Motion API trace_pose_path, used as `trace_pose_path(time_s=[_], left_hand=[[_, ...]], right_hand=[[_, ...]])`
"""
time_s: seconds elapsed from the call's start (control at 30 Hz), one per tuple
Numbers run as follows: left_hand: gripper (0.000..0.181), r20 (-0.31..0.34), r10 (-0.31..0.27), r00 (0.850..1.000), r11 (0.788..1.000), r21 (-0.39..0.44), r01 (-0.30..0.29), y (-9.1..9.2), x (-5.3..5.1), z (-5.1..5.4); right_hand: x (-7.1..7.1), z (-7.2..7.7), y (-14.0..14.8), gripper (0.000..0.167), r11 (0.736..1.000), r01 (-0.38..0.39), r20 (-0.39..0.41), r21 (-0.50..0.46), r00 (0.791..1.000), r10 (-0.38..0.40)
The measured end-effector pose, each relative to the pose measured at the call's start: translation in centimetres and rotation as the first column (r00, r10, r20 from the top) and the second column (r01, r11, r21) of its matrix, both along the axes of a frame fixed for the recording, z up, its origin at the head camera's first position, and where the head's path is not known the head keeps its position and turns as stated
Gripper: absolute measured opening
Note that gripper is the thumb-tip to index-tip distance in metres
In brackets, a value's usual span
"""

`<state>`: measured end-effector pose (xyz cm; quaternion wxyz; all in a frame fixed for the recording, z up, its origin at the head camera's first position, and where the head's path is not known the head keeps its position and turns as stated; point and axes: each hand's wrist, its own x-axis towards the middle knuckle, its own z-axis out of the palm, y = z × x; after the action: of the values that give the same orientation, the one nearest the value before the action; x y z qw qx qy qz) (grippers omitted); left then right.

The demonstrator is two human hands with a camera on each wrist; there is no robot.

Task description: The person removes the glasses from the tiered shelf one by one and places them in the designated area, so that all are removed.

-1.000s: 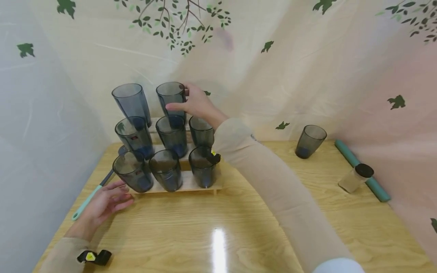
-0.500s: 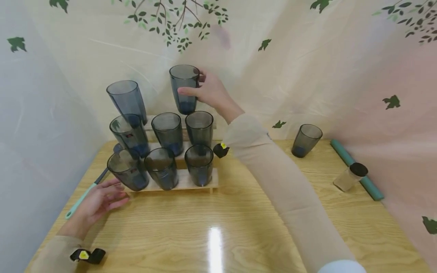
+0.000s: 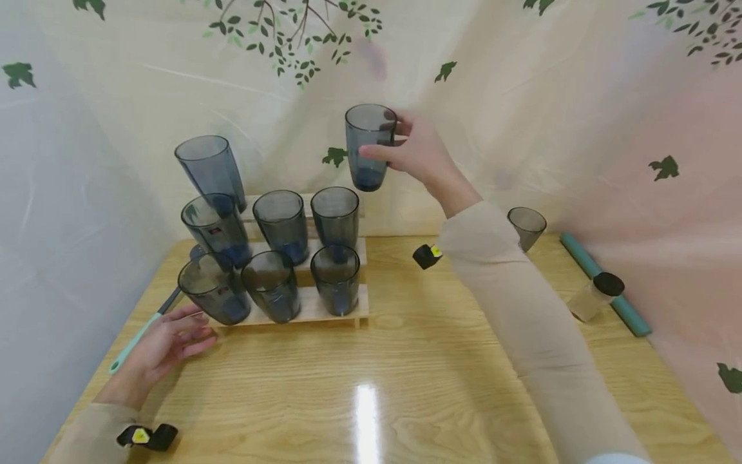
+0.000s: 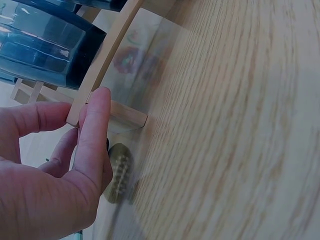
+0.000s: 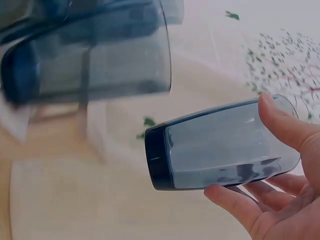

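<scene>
Tall smoky blue-grey glass tumbler (image 3: 367, 175) is up in the air near the right end of a stepped pale wooden rack (image 3: 362, 301), right hand (image 3: 426, 151) curled round it. Left hand (image 3: 168, 345) pinches the rack's front left corner, seven lookalike tumblers (image 3: 336, 222) on the steps.

Facing you: pale backdrop (image 3: 510, 96) printed with green leaves (image 3: 445, 71), pinkish at right. Below you: wood-grain tabletop (image 3: 440, 361), bright glare streak (image 3: 367, 419).
</scene>
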<state>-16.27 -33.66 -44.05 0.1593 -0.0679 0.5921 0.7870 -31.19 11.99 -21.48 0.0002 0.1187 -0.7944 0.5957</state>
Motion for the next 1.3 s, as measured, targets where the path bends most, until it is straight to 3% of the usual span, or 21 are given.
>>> trace_pose_path(time_s=[0.2, 0.6, 0.77, 1.03, 1.13, 1.3], left_hand=[[0.026, -0.002, -0.008, 1.000, 1.000, 0.021, 0.008, 0.0, -0.1, -0.1], [0.025, 0.002, 0.009, 1.000, 1.000, 0.013, -0.009, -0.1, 0.3, -0.1], [0.025, -0.012, -0.006, 1.000, 1.000, 0.004, 0.006, -0.1, 0.1, -0.1], [0.024, -0.024, -0.006, 1.000, 1.000, 0.014, 0.007, -0.1, 0.0, 0.2], [0.025, -0.022, -0.007, 1.000, 1.000, 0.010, 0.008, 0.0, 0.0, 0.3], [0.024, -0.014, 0.004, 1.000, 1.000, -0.007, -0.004, 0.2, 0.1, 0.3]], right_hand=[[0.7, -1.7, 3.9, 0.086, 0.998, 0.066, 0.027, 0.011, 0.997, -0.067], [1.3, -4.7, 10.2, 0.088, 0.981, 0.166, -0.002, 0.102, 0.986, -0.166], [1.3, -7.3, 12.6, 0.089, 0.958, 0.230, -0.049, 0.169, 0.973, -0.225], [1.2, -12.4, 15.0, 0.081, 0.937, 0.316, -0.124, 0.152, 0.946, -0.299], [1.3, -14.0, 15.4, 0.087, 0.917, 0.356, -0.126, 0.181, 0.933, -0.338], [1.4, -16.0, 16.0, 0.095, 0.903, 0.373, -0.100, 0.211, 0.928, -0.360]])
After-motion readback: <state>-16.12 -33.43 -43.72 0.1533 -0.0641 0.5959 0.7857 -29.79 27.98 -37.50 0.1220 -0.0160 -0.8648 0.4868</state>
